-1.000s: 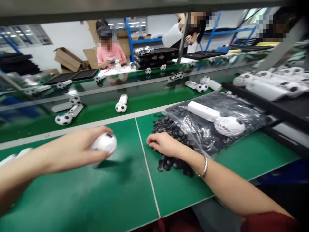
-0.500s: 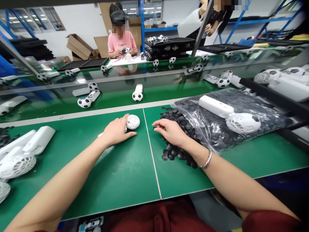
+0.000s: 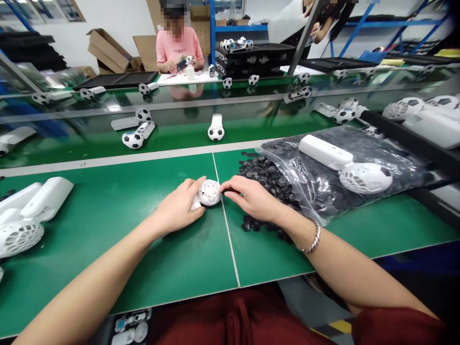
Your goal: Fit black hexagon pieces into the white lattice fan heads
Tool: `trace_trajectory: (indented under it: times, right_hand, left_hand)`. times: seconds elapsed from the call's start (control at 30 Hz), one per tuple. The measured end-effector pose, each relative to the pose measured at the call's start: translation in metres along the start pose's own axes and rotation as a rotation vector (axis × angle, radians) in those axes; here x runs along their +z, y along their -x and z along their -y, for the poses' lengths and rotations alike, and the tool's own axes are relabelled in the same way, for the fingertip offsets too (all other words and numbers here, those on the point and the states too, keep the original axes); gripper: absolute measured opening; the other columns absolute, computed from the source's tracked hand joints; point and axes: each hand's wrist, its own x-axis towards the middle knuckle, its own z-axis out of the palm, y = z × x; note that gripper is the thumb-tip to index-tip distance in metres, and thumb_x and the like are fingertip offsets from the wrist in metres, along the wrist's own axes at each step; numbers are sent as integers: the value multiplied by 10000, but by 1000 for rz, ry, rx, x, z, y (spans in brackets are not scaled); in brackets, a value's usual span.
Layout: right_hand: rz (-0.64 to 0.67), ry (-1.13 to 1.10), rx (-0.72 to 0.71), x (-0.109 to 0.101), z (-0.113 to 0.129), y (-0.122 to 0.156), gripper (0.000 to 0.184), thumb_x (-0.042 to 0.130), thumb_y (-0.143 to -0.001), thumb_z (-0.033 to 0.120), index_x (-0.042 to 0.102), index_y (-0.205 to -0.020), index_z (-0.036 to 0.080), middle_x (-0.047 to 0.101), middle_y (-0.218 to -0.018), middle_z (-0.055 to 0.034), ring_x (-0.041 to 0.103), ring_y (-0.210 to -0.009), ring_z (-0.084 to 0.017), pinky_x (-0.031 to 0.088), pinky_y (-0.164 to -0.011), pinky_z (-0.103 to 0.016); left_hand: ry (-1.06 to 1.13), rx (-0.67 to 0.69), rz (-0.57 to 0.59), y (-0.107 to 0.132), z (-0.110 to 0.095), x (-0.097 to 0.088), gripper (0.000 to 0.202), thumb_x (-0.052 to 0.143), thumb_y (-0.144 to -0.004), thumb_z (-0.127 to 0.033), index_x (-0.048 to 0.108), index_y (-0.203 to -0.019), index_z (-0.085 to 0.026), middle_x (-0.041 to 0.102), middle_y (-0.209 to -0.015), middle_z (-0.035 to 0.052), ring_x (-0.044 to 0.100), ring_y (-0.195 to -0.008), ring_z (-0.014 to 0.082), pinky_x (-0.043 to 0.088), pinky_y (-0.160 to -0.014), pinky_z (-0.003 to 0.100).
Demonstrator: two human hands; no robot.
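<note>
Both grips meet at the white ball-headed fan [image 3: 209,192] on the green surface [image 3: 143,249].
My left grip [image 3: 178,209] clasps the fan, which lies between my two grips. My right grip [image 3: 251,196] touches its far edge with fingertips drawn together; I cannot tell whether they pinch anything. Loose black pieces [image 3: 268,179] lie just beyond my right grip.
</note>
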Motion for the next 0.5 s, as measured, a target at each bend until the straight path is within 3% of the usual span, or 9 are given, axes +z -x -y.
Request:
trace_trajectory:
  times: [0.13,0.3,0.5]
  right_hand:
    - [43,-28,90,4,3,2,53,525,-820,153,569,-845,168,629,-791,-18,557,-705,-122,428,-662,-240]
    - [-10,-100,-29,16,3,3,18,578,-787,155,595,-793,156,598,-772,-21,540,-711,-112,427,-680,-224]
    - [-24,-135,0,26,7,0,54,561,-788,137,597,-751,154,599,-725,-5,532,-679,-103,413,-660,-221]
  left_hand:
    - [1,-43,3,5,-2,-1,664,482,-704,-261,304,-1340,-188,464,-1182,95,497,-1066,268,447,-858,374]
    - [104,3,-70,6,3,0,736,563,-697,-309,269,-1366,-226,364,-1308,80,441,-1155,257,419,-920,357]
    - [180,65,-77,2,8,3,698,604,-708,-498,375,-1314,-240,495,-1208,65,507,-1062,259,409,-904,370]
